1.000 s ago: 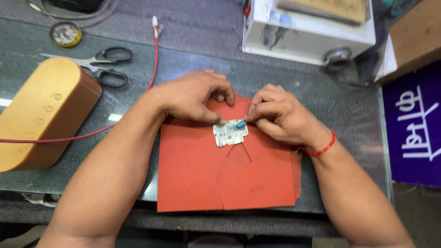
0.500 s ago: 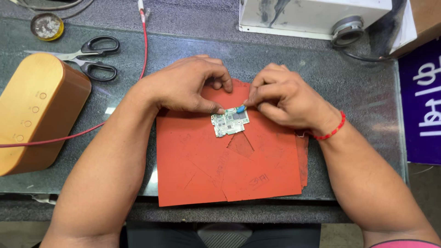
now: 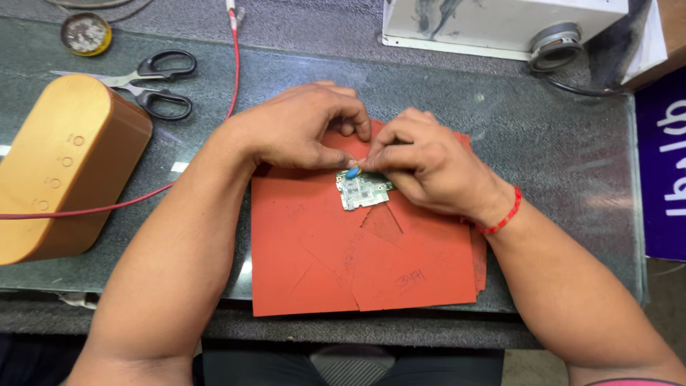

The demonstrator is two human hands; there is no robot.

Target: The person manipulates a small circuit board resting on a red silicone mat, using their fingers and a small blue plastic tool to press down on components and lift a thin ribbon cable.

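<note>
Orange-red rubber work mat (image 3: 343,264) lying on the grey glass-topped desk (image 3: 543,157), with a small green circuit board (image 3: 363,191) resting near its upper edge. The left hand (image 3: 296,132) and right hand (image 3: 425,168) meet just above the board, fingers pinched together on a small blue part (image 3: 352,171) at the board's top edge. Left of the mat: a tan rounded speaker (image 3: 61,168), a red cable (image 3: 143,200), and black-handled scissors (image 3: 153,82).

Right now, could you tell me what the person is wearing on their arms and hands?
Both forearms are bare, with no gloves on the left hand or right hand. A thin red thread bracelet circles the right wrist. A pink sleeve edge shows on the right upper arm.
</note>
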